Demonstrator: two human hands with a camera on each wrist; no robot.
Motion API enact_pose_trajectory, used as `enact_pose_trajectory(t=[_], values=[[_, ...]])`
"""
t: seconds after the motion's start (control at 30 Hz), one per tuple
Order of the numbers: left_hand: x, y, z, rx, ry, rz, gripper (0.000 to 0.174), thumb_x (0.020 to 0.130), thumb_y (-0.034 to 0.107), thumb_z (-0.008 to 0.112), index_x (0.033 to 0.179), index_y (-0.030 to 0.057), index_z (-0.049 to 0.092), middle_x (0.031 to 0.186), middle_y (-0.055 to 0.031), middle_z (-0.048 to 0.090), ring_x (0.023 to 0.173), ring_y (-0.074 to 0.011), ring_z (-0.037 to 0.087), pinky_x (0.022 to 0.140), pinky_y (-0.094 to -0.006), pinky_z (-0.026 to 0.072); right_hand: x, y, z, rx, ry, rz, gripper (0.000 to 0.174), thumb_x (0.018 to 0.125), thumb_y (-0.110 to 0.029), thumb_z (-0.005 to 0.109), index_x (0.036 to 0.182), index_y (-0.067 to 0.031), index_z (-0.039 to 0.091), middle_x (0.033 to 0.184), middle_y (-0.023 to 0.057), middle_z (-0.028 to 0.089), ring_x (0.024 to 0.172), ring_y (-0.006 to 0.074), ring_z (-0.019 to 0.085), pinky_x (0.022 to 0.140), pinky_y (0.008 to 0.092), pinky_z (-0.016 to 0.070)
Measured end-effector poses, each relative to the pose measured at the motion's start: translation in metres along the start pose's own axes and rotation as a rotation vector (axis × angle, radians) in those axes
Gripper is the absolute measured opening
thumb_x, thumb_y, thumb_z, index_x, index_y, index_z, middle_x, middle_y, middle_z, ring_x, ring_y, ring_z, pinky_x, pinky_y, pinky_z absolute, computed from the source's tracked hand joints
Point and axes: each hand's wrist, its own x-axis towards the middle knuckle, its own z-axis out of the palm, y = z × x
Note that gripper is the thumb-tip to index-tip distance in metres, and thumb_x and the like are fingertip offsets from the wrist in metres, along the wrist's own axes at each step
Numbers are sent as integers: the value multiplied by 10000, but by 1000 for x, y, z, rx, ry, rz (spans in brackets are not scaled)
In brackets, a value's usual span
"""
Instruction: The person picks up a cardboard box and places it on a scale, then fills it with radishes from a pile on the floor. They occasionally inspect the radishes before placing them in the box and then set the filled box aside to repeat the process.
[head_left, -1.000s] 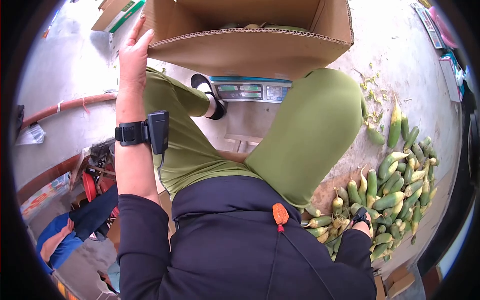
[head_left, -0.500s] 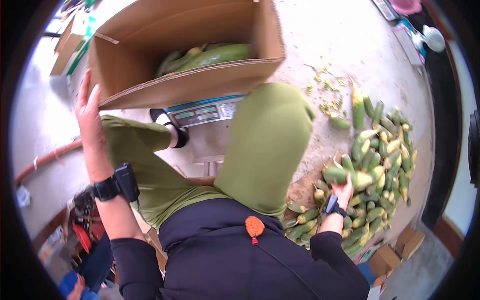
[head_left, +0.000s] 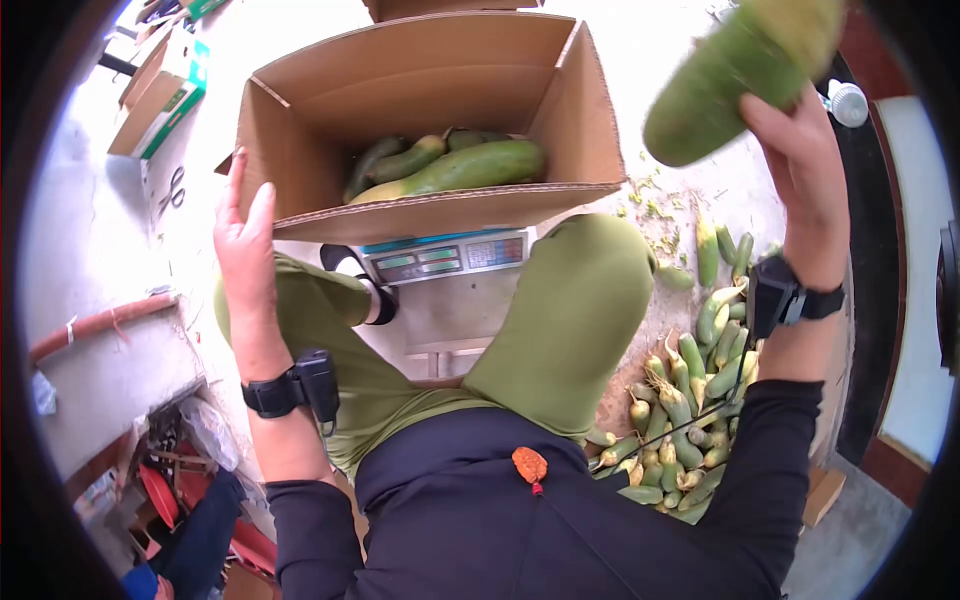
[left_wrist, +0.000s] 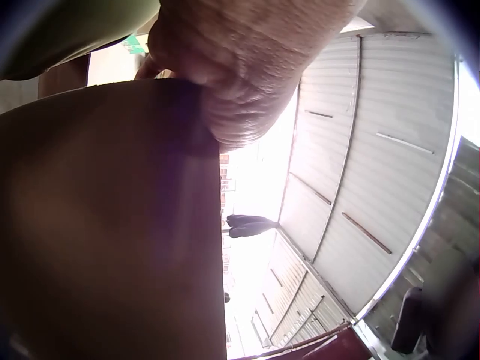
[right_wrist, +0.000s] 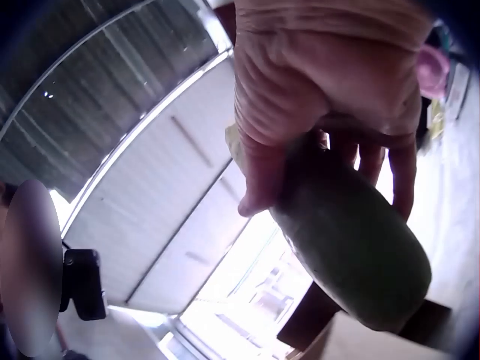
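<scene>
In the head view my right hand (head_left: 800,150) is raised at the upper right, gripping a large green radish (head_left: 735,85) with a pale end. The right wrist view shows the thumb on one side of that radish (right_wrist: 352,240) and the fingers on the other. My left hand (head_left: 246,245) rests against the left front corner of an open cardboard box (head_left: 430,205), fingers straight. Several green radishes (head_left: 480,170) lie inside the box. Under it is a scale (head_left: 445,257) with displays and a keypad. The left wrist view has the hand (left_wrist: 240,67) against the dark box wall.
A heap of green radishes (head_left: 685,440) covers the floor to the right of my knee. Leaf scraps (head_left: 655,215) lie beyond it. On the left are scissors (head_left: 173,188), a green-and-white carton (head_left: 170,95) and a reddish pipe (head_left: 100,328).
My right hand has gone from the heap, picked up a green radish and lifted it up and forward. The left hand stays at the box corner. As the head view shifted, more of the box's inside came into sight.
</scene>
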Motion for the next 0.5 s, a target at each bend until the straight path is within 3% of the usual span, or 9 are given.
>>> enact_pose_trajectory(t=[0.07,0.13,0.2,0.27,0.4,0.47,0.5], values=[[-1,1,1,-11,15,-1,451,860,46,536,1298,-27,455,1326,-128,474,1244,-202,417,1048,-292,286,47,-25,38,-179,-312,43,499,837,-221,624,1251,7,464,1189,154,570,1097,225,560,926,325,436],[-2,4,0,46,20,3,453,854,49,546,1294,-18,463,1321,-130,481,1243,-208,420,1045,-293,291,83,-34,91,-153,-432,21,503,726,-205,730,1155,-37,527,976,117,621,944,232,583,841,333,462],[-1,0,-1,85,32,19,447,849,56,553,1284,-11,477,1298,-131,500,1227,-213,435,1036,-300,304,108,-46,123,-708,-580,166,591,671,-233,763,1173,-38,520,1007,141,625,981,252,584,859,346,455],[-1,-3,-2,97,24,76,436,844,65,564,1269,-5,492,1261,-136,521,1194,-227,462,1019,-309,326,128,-43,153,-1027,-731,322,620,643,-258,772,1173,-54,526,1053,157,614,1021,271,575,879,370,444],[0,-11,-4,235,56,160,428,835,119,592,1246,26,519,1206,-155,527,1139,-261,491,989,-323,367,150,25,183,-1058,-883,136,585,653,-229,764,1169,-71,536,1054,151,619,981,280,599,825,374,476],[-1,-11,-3,220,61,150,435,826,148,606,1241,41,529,1190,-158,529,1133,-268,493,983,-331,374,152,42,189,-1036,-845,364,505,677,-183,744,1130,-60,559,1001,134,637,911,265,618,757,355,501],[-1,-12,-3,207,76,141,433,823,154,611,1235,44,535,1192,-157,527,1132,-270,494,988,-337,371,144,98,159,-717,-782,-334,437,695,-127,728,1092,-31,573,958,118,649,866,235,623,725,323,507]])
